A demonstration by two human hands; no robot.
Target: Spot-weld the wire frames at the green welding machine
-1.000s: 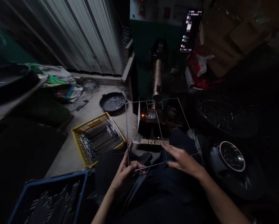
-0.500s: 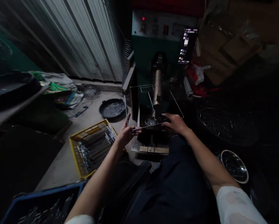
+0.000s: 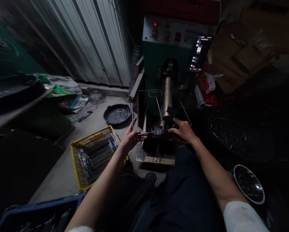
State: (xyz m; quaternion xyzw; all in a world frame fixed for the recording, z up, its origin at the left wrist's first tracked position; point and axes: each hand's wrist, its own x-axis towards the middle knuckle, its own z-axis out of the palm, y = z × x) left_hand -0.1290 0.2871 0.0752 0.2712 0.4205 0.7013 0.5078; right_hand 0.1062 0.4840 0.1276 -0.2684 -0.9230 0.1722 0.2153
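A thin bent metal wire frame [image 3: 160, 111] spans the space between my hands, in front of the machine's copper-coloured electrode arm [image 3: 168, 96]. My left hand [image 3: 131, 138] grips its left corner, with the thumb up along one wire and the fingers under another. At the right end of the front wire, my right hand [image 3: 184, 130] pinches with thumb and fingers, close beside the tip of the arm. Whether a small part is also between those fingers is hidden. Below the front wire sits a small round dish [image 3: 157, 129] of small metal pieces.
A green machine [image 3: 155, 77] with a lit red lamp stands ahead, with a phone [image 3: 200, 53] on its front. At left are a yellow crate [image 3: 74, 164] of wire parts, a black pan [image 3: 108, 117] and a blue crate [image 3: 38, 206]. A bowl [image 3: 249, 183] sits at right.
The view has shifted slightly, so the machine appears a little lower and further right. Both hands keep their hold on the wire frame, with the right hand near the electrode tip.
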